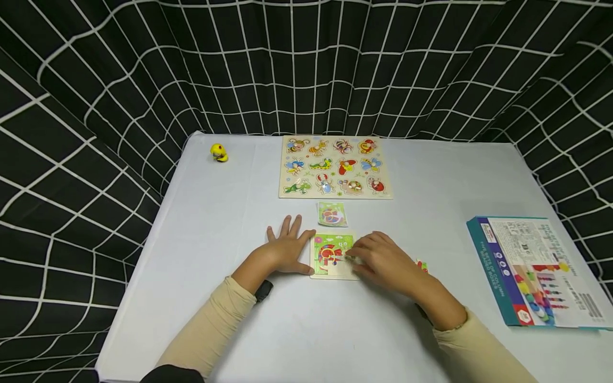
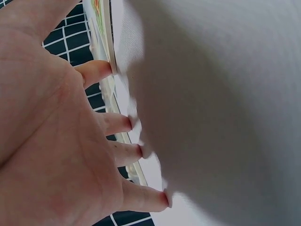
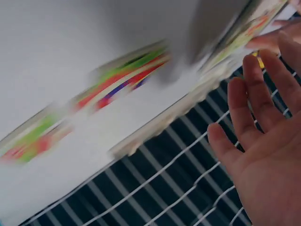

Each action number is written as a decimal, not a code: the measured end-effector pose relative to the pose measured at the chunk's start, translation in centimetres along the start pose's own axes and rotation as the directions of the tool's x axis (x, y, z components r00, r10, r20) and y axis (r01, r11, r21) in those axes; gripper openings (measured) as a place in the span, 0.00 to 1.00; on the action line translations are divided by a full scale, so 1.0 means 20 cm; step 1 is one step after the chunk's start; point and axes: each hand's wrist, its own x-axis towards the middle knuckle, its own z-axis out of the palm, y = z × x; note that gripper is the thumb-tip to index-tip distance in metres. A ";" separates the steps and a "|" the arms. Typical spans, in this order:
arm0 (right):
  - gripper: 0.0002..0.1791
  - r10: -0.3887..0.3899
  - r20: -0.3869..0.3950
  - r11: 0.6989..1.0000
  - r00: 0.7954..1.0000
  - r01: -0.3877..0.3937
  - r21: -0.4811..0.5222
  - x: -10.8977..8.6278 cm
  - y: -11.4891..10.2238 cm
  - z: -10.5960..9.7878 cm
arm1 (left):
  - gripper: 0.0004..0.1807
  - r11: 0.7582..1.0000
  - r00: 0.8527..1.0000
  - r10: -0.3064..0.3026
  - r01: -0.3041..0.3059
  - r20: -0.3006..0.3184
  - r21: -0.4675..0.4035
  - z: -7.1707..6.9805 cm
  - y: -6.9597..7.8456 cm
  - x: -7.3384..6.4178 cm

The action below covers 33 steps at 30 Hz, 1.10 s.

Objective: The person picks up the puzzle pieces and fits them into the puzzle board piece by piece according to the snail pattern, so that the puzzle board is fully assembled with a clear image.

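A small square jigsaw puzzle board lies in front of the person, with a red figure on green pieces and pale bare wood along its lower right. My left hand is spread flat on its left side, thumb and forefinger touching the board's edge. Over the right part of the picture, my right hand rests with loosely bent fingers, the fingertips at the pieces. In the right wrist view its fingers look relaxed; the thumb is hidden. Puzzle pieces lie on the table beside the right forearm, blurred.
Just beyond the board lies a small picture card. Farther back is a wooden insect peg puzzle. A yellow toy stands at the far left, and a flat box lies on the right. Black grid cloth surrounds the white table.
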 end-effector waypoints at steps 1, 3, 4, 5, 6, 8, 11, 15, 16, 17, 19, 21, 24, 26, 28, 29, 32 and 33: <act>0.16 0.018 0.005 1.000 1.000 -0.018 -0.008 -0.03 0.02 -0.01 | 0.54 1.000 1.000 0.000 0.000 -0.002 -0.003 0.00 0.00 0.00; 0.17 0.058 0.020 0.998 0.998 -0.058 -0.019 -0.09 0.06 -0.02 | 0.53 1.000 1.000 0.000 0.000 -0.004 -0.005 0.00 0.00 0.00; 0.17 0.079 0.029 0.997 0.996 -0.078 -0.021 -0.11 0.07 -0.02 | 0.54 1.000 1.000 0.000 0.000 -0.004 -0.007 0.00 -0.01 0.00; 0.18 0.100 0.040 0.995 0.994 -0.099 -0.025 -0.14 0.09 -0.03 | 0.54 1.000 1.000 -0.001 0.001 -0.004 -0.008 0.00 -0.01 0.00; 0.18 0.118 0.046 0.993 0.992 -0.117 -0.026 -0.17 0.10 -0.03 | 0.54 1.000 1.000 -0.002 0.002 -0.004 -0.008 0.00 -0.01 0.00; 0.18 0.148 0.050 0.989 0.988 -0.147 -0.021 -0.21 0.13 -0.03 | 0.54 1.000 1.000 -0.003 0.003 -0.002 -0.012 -0.01 -0.01 -0.01; 0.18 0.190 0.036 0.982 0.981 -0.189 -0.013 -0.28 0.16 -0.03 | 0.53 1.000 1.000 0.001 -0.001 -0.002 -0.018 -0.01 -0.01 -0.01; 0.19 0.232 0.025 0.973 0.972 -0.232 -0.018 -0.34 0.20 -0.04 | 0.54 1.000 1.000 0.007 -0.007 0.003 -0.016 -0.01 0.00 -0.01; 0.19 0.237 0.028 0.971 0.971 -0.236 -0.023 -0.35 0.20 -0.04 | 0.54 1.000 1.000 0.007 -0.007 0.005 -0.014 -0.01 0.00 -0.01; 0.18 0.239 0.031 0.971 0.970 -0.238 -0.027 -0.36 0.21 -0.04 | 0.54 1.000 1.000 0.007 -0.007 0.006 -0.014 -0.01 0.00 -0.01; 0.18 0.242 0.040 0.970 0.969 -0.241 -0.032 -0.37 0.21 -0.04 | 0.54 1.000 1.000 0.008 -0.008 0.006 -0.014 0.00 -0.01 -0.01; 0.18 0.235 0.044 0.972 0.971 -0.234 -0.035 -0.37 0.22 -0.04 | 0.54 1.000 1.000 0.007 -0.007 0.007 -0.013 0.00 -0.01 0.00; 0.18 0.229 0.045 0.973 0.972 -0.228 -0.035 -0.37 0.22 -0.03 | 0.54 1.000 1.000 0.006 -0.006 0.005 -0.014 0.01 -0.01 0.00; 0.18 0.226 0.047 0.974 0.973 -0.225 -0.034 -0.36 0.22 -0.03 | 0.54 1.000 1.000 0.006 -0.006 0.004 -0.015 0.01 -0.01 0.00; 0.18 0.227 0.049 0.974 0.973 -0.225 -0.032 -0.35 0.22 -0.03 | 0.54 1.000 1.000 0.007 -0.007 0.003 -0.018 0.00 -0.01 -0.01; 0.18 0.224 0.050 0.974 0.973 -0.223 -0.031 -0.34 0.21 -0.04 | 0.54 1.000 1.000 0.007 -0.007 0.003 -0.017 0.00 -0.01 -0.01; 0.17 0.194 0.035 0.981 0.980 -0.193 -0.032 -0.30 0.18 -0.04 | 0.54 1.000 1.000 0.007 -0.007 0.001 -0.019 0.00 -0.01 -0.01; 0.17 0.175 0.027 0.984 0.984 -0.174 -0.033 -0.27 0.17 -0.04 | 0.53 1.000 1.000 0.006 -0.006 0.002 -0.019 0.00 -0.01 -0.01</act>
